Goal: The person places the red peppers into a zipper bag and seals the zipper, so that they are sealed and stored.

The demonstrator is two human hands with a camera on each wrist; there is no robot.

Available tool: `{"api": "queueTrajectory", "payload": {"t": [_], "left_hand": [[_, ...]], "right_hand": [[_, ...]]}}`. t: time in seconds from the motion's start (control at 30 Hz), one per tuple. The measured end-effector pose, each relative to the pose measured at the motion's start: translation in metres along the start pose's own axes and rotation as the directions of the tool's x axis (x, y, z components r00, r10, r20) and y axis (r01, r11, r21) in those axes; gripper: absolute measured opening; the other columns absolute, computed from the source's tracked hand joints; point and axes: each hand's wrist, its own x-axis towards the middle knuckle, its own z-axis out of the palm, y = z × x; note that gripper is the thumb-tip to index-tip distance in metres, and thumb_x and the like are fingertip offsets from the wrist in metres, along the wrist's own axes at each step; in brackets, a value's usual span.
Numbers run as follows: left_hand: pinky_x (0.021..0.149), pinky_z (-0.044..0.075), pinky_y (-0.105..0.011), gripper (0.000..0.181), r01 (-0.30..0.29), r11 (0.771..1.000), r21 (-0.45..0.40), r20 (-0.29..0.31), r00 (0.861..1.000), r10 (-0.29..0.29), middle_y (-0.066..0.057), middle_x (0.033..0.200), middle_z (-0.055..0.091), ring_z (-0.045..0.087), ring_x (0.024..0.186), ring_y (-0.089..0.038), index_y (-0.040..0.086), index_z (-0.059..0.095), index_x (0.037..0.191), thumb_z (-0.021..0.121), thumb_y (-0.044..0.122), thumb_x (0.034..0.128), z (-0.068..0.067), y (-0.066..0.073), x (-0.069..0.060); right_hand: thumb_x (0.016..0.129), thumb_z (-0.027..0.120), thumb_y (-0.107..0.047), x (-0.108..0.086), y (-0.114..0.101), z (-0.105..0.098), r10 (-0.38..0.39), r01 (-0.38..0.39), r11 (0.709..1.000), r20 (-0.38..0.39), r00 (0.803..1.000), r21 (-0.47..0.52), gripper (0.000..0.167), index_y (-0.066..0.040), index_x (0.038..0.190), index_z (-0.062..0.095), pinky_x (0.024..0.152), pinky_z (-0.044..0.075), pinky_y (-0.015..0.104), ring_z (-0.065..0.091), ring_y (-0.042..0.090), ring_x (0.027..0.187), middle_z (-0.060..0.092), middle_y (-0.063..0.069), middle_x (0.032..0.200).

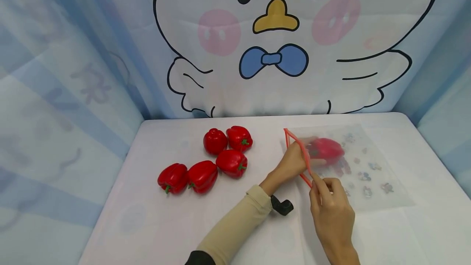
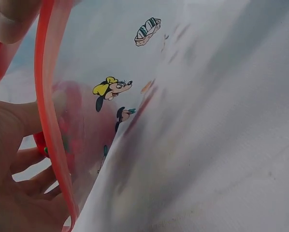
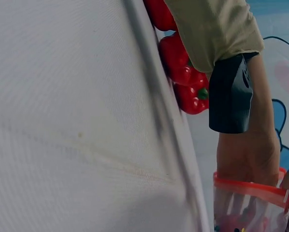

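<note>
A translucent zip bag [image 1: 382, 175] with an orange-red rim and small cartoon prints lies at the right of the table. My left hand [image 1: 296, 159] reaches through its mouth and grips a red bell pepper [image 1: 328, 150], seen hazily through the film. In the left wrist view the thumb and fingers of that hand [image 2: 14, 159] curl around the pepper [image 2: 40, 143], its green stem partly visible. My right hand [image 1: 334, 209] pinches the near side of the orange-red rim [image 1: 303, 150], keeping the mouth apart around my left wrist.
Several red bell peppers [image 1: 204, 177] lie grouped left of the bag on the white-covered table [image 1: 147, 232]. A black wrist mount [image 1: 282, 206] sits on my left wrist below the tan sleeve [image 1: 235, 224]. Behind the table hangs a cartoon-printed curtain [image 1: 272, 93].
</note>
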Motion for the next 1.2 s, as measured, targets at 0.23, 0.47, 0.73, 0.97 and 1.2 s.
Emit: {"api": "queueTrajectory", "payload": {"t": [0.23, 0.47, 0.73, 0.97, 1.2], "left_hand": [[0.094, 0.052, -0.013, 0.063, 0.101, 0.995, -0.027, 0.021, 0.995, -0.101, -0.003, 0.141, 0.067, 0.066, 0.119, -0.007, 0.015, 0.058, 0.148, 0.082, 0.026, 0.0905, 0.009, 0.005, 0.005], [0.094, 0.051, -0.011, 0.065, 0.118, 0.993, 0.024, 0.017, 0.993, -0.118, -0.004, 0.142, 0.067, 0.067, 0.122, -0.011, 0.013, 0.058, 0.147, 0.084, 0.025, 0.0887, 0.02, 0.013, 0.018], [0.092, 0.051, -0.01, 0.068, 0.15, 0.988, 0.041, 0.013, 0.989, -0.151, -0.003, 0.139, 0.068, 0.066, 0.119, -0.008, 0.013, 0.059, 0.146, 0.087, 0.026, 0.0859, 0.028, 0.017, 0.025], [0.091, 0.051, -0.012, 0.067, 0.183, 0.983, 0.006, 0.03, 0.983, -0.183, -0.001, 0.136, 0.068, 0.062, 0.112, -0.003, 0.012, 0.058, 0.142, 0.089, 0.022, 0.0836, 0.033, 0.021, 0.032], [0.089, 0.05, -0.01, 0.066, 0.183, 0.982, 0.053, 0.058, 0.981, -0.186, 0.0, 0.133, 0.067, 0.061, 0.108, -0.002, 0.01, 0.057, 0.14, 0.089, 0.023, 0.0835, 0.037, 0.024, 0.036]], "right_hand": [[0.086, 0.07, 0.005, 0.0, -0.001, 0.0, -0.01, 0.011, 1.0, -0.039, 0.999, 0.015, 0.028, -0.003, 0.112, 0.079, 0.056, 0.055, 0.044, 0.067, 0.029, 0.074, 0.063, 0.014, 0.088], [0.085, 0.069, 0.005, 0.001, -0.003, -0.001, -0.007, 0.01, 0.999, -0.067, 0.998, 0.04, 0.028, -0.002, 0.11, 0.079, 0.054, 0.053, 0.046, 0.067, 0.03, 0.074, 0.063, 0.015, 0.087], [0.087, 0.068, 0.003, 0.0, -0.004, -0.002, -0.001, 0.004, 0.999, -0.06, 0.998, 0.044, 0.028, -0.003, 0.112, 0.079, 0.054, 0.052, 0.044, 0.066, 0.029, 0.075, 0.063, 0.014, 0.088], [0.088, 0.069, 0.002, -0.002, -0.005, -0.004, 0.009, -0.008, 0.999, -0.035, 0.999, 0.034, 0.026, -0.003, 0.112, 0.079, 0.055, 0.052, 0.043, 0.066, 0.027, 0.075, 0.062, 0.013, 0.088], [0.09, 0.068, 0.0, -0.004, -0.007, -0.007, 0.037, -0.037, 0.998, 0.0, 0.999, 0.041, 0.026, -0.004, 0.114, 0.078, 0.057, 0.052, 0.042, 0.066, 0.027, 0.077, 0.063, 0.011, 0.089]]}}
